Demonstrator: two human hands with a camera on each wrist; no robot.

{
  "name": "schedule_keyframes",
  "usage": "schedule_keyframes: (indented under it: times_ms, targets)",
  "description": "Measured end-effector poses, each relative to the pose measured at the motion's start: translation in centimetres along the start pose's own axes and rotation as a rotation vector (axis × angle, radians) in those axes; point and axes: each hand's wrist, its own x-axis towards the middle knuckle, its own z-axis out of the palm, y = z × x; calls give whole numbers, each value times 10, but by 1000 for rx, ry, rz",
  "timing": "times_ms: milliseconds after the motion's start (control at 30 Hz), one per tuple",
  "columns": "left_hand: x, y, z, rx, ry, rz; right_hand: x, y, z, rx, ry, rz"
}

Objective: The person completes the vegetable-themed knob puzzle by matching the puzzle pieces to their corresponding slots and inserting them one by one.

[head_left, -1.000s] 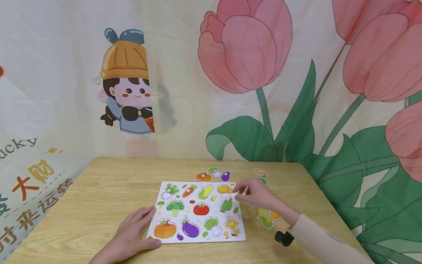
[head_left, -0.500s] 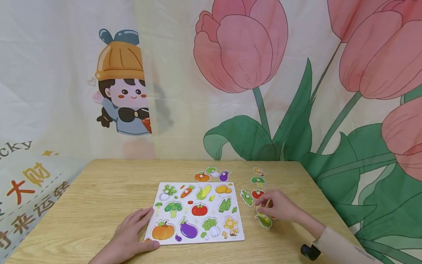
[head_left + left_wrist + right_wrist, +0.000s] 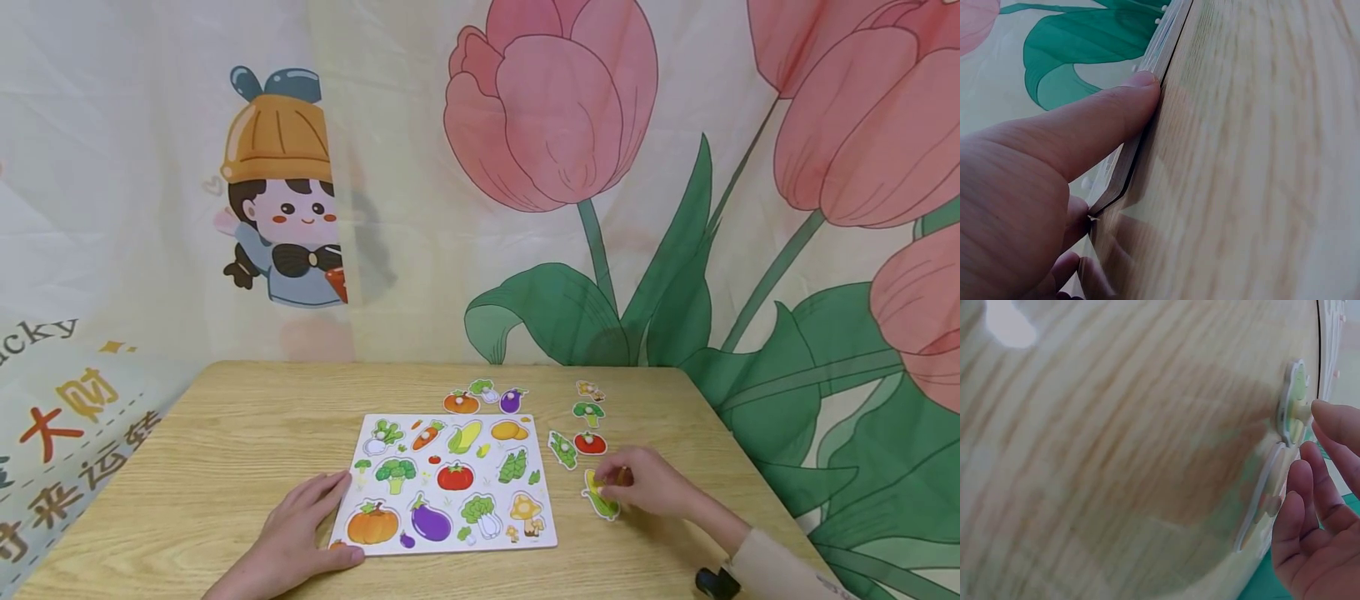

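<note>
The white vegetable board (image 3: 416, 487) lies flat on the table. My left hand (image 3: 288, 533) rests at its lower left corner, fingers along the left side and thumb on the near edge; the left wrist view shows the thumb (image 3: 1100, 115) pressing that edge. Right of the board, my right hand (image 3: 648, 483) has thumb and fingertips at the corn piece (image 3: 597, 502). In the right wrist view the hand (image 3: 1319, 506) pinches the small knob of this piece (image 3: 1289, 419). Another piece (image 3: 1260, 500) lies beside it, mostly hidden by the hand in the head view.
Behind the board lie pumpkin (image 3: 461, 402), cabbage (image 3: 483, 390) and eggplant (image 3: 512, 401) pieces. Farther right are the mushroom (image 3: 590, 390), broccoli (image 3: 588, 414), tomato (image 3: 590, 443) and green leafy (image 3: 562, 450) pieces. A printed curtain hangs behind the table.
My right hand has moved from the board's upper right corner out to the right and nearer, down to the corn piece. My left hand has stayed on the board.
</note>
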Motion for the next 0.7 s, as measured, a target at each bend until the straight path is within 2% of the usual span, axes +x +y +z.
schedule_keyframes:
  times_ms: [700]
  targets:
    - [1,-2,1,1,-10,-12,-3,6,8,-37,29,39]
